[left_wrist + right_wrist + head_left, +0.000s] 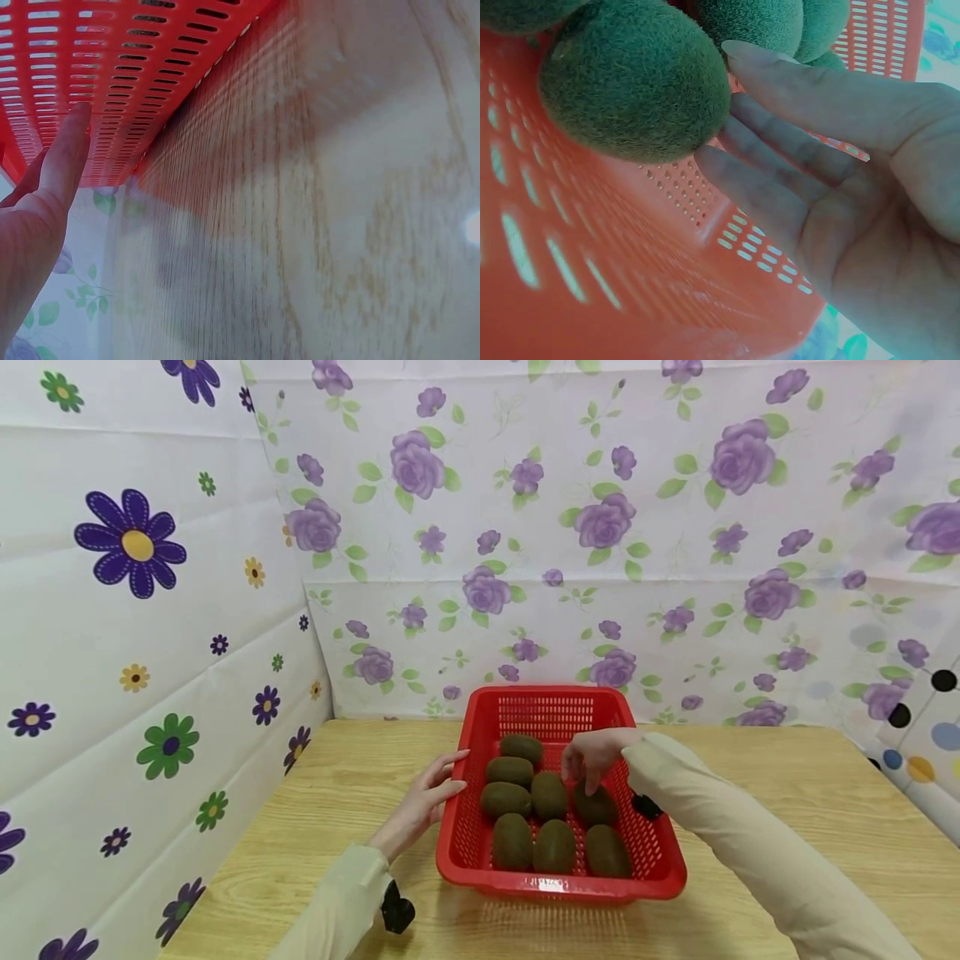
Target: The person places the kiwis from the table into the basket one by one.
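Several brown, fuzzy kiwifruit [512, 842] lie in rows inside a red plastic basket [551, 885]. My right hand [592, 753] reaches in over the basket's right side and pinches the far end of one kiwi [596, 807]. In the right wrist view, the thumb and fingertips of the right hand [870, 195] meet the end of that kiwi [634, 82] from either side. My left hand [422, 802] rests against the basket's left side with its fingers extended. The left wrist view shows a finger of the left hand [45, 195] along the slotted basket wall [127, 82].
The basket stands on a light wood-grain table [360, 752]. A white cloth with purple roses [487, 589] hangs behind it, and a daisy-patterned cloth [135, 635] lines the left side. Dark wrist devices [396, 908] sit at both sleeves.
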`<state>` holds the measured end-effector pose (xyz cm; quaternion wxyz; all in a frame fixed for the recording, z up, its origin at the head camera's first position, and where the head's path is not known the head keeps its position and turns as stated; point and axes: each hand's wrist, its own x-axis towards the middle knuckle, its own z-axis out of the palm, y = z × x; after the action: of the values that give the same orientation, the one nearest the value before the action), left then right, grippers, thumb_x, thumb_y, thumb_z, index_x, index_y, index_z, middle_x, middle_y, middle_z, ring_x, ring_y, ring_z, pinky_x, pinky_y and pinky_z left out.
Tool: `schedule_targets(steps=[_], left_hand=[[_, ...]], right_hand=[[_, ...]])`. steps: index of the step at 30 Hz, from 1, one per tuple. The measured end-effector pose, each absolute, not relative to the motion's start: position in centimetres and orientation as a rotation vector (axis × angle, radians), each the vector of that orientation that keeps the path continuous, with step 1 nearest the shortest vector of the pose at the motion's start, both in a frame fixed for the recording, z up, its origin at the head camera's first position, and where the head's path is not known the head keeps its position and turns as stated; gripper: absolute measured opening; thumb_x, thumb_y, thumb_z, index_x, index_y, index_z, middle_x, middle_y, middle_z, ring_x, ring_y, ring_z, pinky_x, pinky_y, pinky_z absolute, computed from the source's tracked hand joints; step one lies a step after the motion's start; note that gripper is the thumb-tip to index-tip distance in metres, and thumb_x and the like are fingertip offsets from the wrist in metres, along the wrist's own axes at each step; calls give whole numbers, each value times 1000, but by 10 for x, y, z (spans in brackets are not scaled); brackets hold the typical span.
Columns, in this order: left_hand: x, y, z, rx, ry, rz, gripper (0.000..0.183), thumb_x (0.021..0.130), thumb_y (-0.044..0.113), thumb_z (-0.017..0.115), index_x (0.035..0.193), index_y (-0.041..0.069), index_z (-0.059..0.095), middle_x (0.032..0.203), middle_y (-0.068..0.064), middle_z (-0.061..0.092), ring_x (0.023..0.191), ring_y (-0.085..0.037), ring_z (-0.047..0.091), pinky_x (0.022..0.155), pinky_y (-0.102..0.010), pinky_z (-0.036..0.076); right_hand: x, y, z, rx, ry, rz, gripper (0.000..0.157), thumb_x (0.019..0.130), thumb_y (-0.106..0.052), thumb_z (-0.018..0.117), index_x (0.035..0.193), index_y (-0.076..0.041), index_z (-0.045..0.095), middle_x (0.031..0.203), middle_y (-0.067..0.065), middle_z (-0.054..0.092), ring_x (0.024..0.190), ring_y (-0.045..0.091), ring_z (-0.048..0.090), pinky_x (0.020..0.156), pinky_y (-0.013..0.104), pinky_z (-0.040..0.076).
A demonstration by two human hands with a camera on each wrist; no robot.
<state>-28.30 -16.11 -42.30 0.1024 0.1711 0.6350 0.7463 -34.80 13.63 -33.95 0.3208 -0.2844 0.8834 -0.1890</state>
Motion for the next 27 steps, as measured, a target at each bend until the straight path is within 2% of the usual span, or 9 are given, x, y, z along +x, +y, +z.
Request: schedule_targets(steps=[8,15,22,27], left_hand=[[-284,-161,-424,466,1863,2201,48,92,6,49,138,11,35,133,-22,34,111,-44,42,74,-46,49],[-288,-162,-422,487,1915,2154,49,92,6,49,138,11,35,134,-22,33,110,-44,43,74,-48,49],[-288,-168,-420,479,2073,2060,55,92,15,53,142,18,30,137,-16,29,109,-36,47,78,-46,48],[-283,-175,-412,466,2140,2071,60,90,22,56,142,11,28,139,-17,27,114,-33,43,82,-48,45]], right_hand=[[-346,140,-337,-707,2304,-582,31,75,10,67,104,3,60,106,15,56,99,28,52,71,31,51],[-345,142,-329,-732,2354,-610,29,76,3,69,104,0,60,102,15,56,84,20,56,72,36,50],[-338,146,-320,-938,2462,-670,17,80,-5,67,97,-8,63,93,5,60,84,18,56,71,31,50],[-329,155,-316,-1099,2484,-763,15,83,-8,66,98,-9,63,93,2,61,86,19,57,71,27,50]])
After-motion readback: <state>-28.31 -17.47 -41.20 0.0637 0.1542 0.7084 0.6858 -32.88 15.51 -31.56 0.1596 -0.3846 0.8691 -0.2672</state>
